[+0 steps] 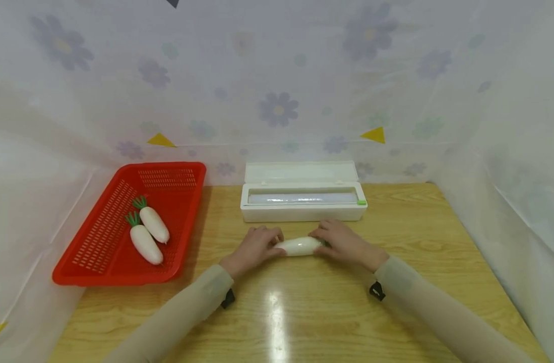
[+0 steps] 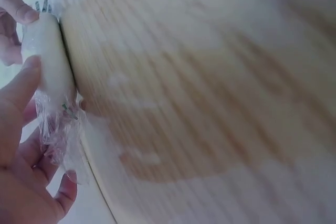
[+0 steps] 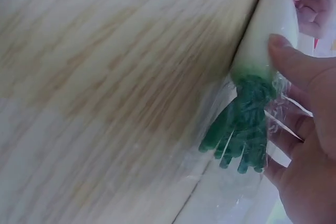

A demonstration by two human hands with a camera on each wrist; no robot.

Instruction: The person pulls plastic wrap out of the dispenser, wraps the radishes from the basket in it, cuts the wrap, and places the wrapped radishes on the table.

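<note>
A white radish wrapped in clear plastic film lies crosswise on the wooden table, in front of the white film box. My left hand grips its tip end, thumb on the near side and fingers behind. At the other end my right hand holds it the same way, near the green leaves, which the film covers. Loose crumpled film gathers past the tip by the left fingers.
Behind the hands stands the white box, lid up, with a roll of cling film inside. On the left, a red plastic basket holds two radishes with green tops. Patterned white sheeting encloses the table's back and sides.
</note>
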